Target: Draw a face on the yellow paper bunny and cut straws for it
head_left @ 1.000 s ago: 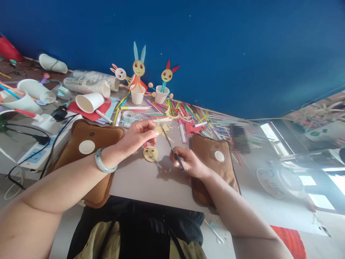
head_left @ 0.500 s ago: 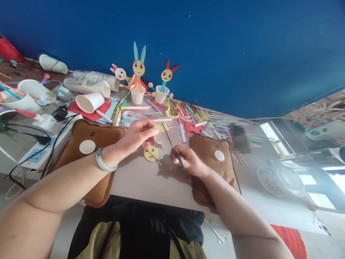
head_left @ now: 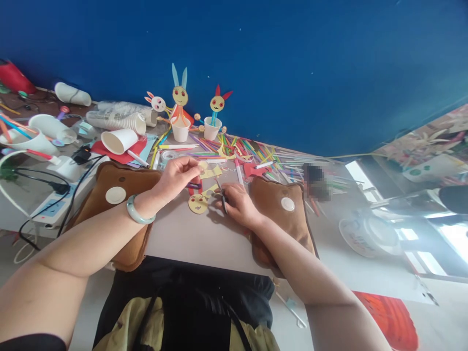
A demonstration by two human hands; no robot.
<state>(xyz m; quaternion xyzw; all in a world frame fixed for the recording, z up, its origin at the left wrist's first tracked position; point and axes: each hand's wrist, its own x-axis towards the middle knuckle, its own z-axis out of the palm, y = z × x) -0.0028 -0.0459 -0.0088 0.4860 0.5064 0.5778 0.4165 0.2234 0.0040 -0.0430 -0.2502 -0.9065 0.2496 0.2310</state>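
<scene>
My left hand point(head_left: 179, 176), a pale green bangle at its wrist, pinches a small piece of yellow paper point(head_left: 203, 167) over the table. My right hand point(head_left: 238, 204) is closed around scissors point(head_left: 223, 199) whose blades point up and away from me. Between the hands lies a round yellow rabbit face point(head_left: 197, 204) with red eyes and red ears, the ears partly covered. A yellow scrap point(head_left: 213, 173) is close by the left fingertips, and another yellow bit lies beside the scissors. Whether the blades are apart is too small to tell.
Brown plush pads point(head_left: 272, 209) lie under or beside both forearms. Behind stand rabbit figures in white paper cups point(head_left: 180, 130), among many coloured sticks and markers point(head_left: 239, 171). At left are tipped cups point(head_left: 119, 142) and a power strip point(head_left: 51, 214) with cables.
My right hand with the scissors has come left and nearer the rabbit face. My left hand still pinches the yellow paper. The view has shifted slightly.
</scene>
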